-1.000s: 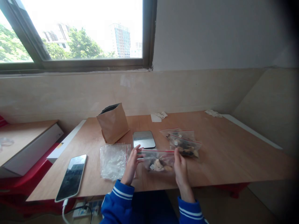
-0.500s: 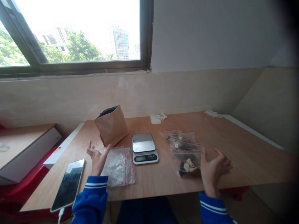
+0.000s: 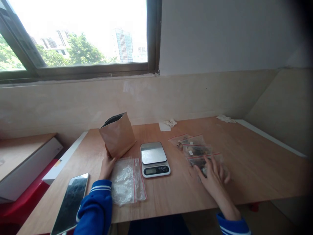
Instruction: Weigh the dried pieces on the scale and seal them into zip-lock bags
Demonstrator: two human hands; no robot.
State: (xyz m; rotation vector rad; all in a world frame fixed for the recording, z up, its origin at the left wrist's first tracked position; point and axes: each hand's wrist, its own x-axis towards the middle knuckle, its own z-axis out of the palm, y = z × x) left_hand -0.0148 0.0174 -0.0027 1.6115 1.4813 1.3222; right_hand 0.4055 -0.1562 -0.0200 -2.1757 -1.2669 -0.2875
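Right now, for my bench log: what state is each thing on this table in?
brown paper bag, standing tilted, top open
digital scale, pan bare, display too small to read
clear zip bag, lying flat, looks empty
filled zip bags, lying overlapped, dark contents
smartphone, face up, screen dark
left hand, at the paper bag's lower corner
right hand, fingers spread on the nearest filled zip bag

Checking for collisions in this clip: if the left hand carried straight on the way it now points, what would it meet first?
The brown paper bag: the fingertips of the left hand point at its lower corner, and seem to be at it already, though depth is unclear.
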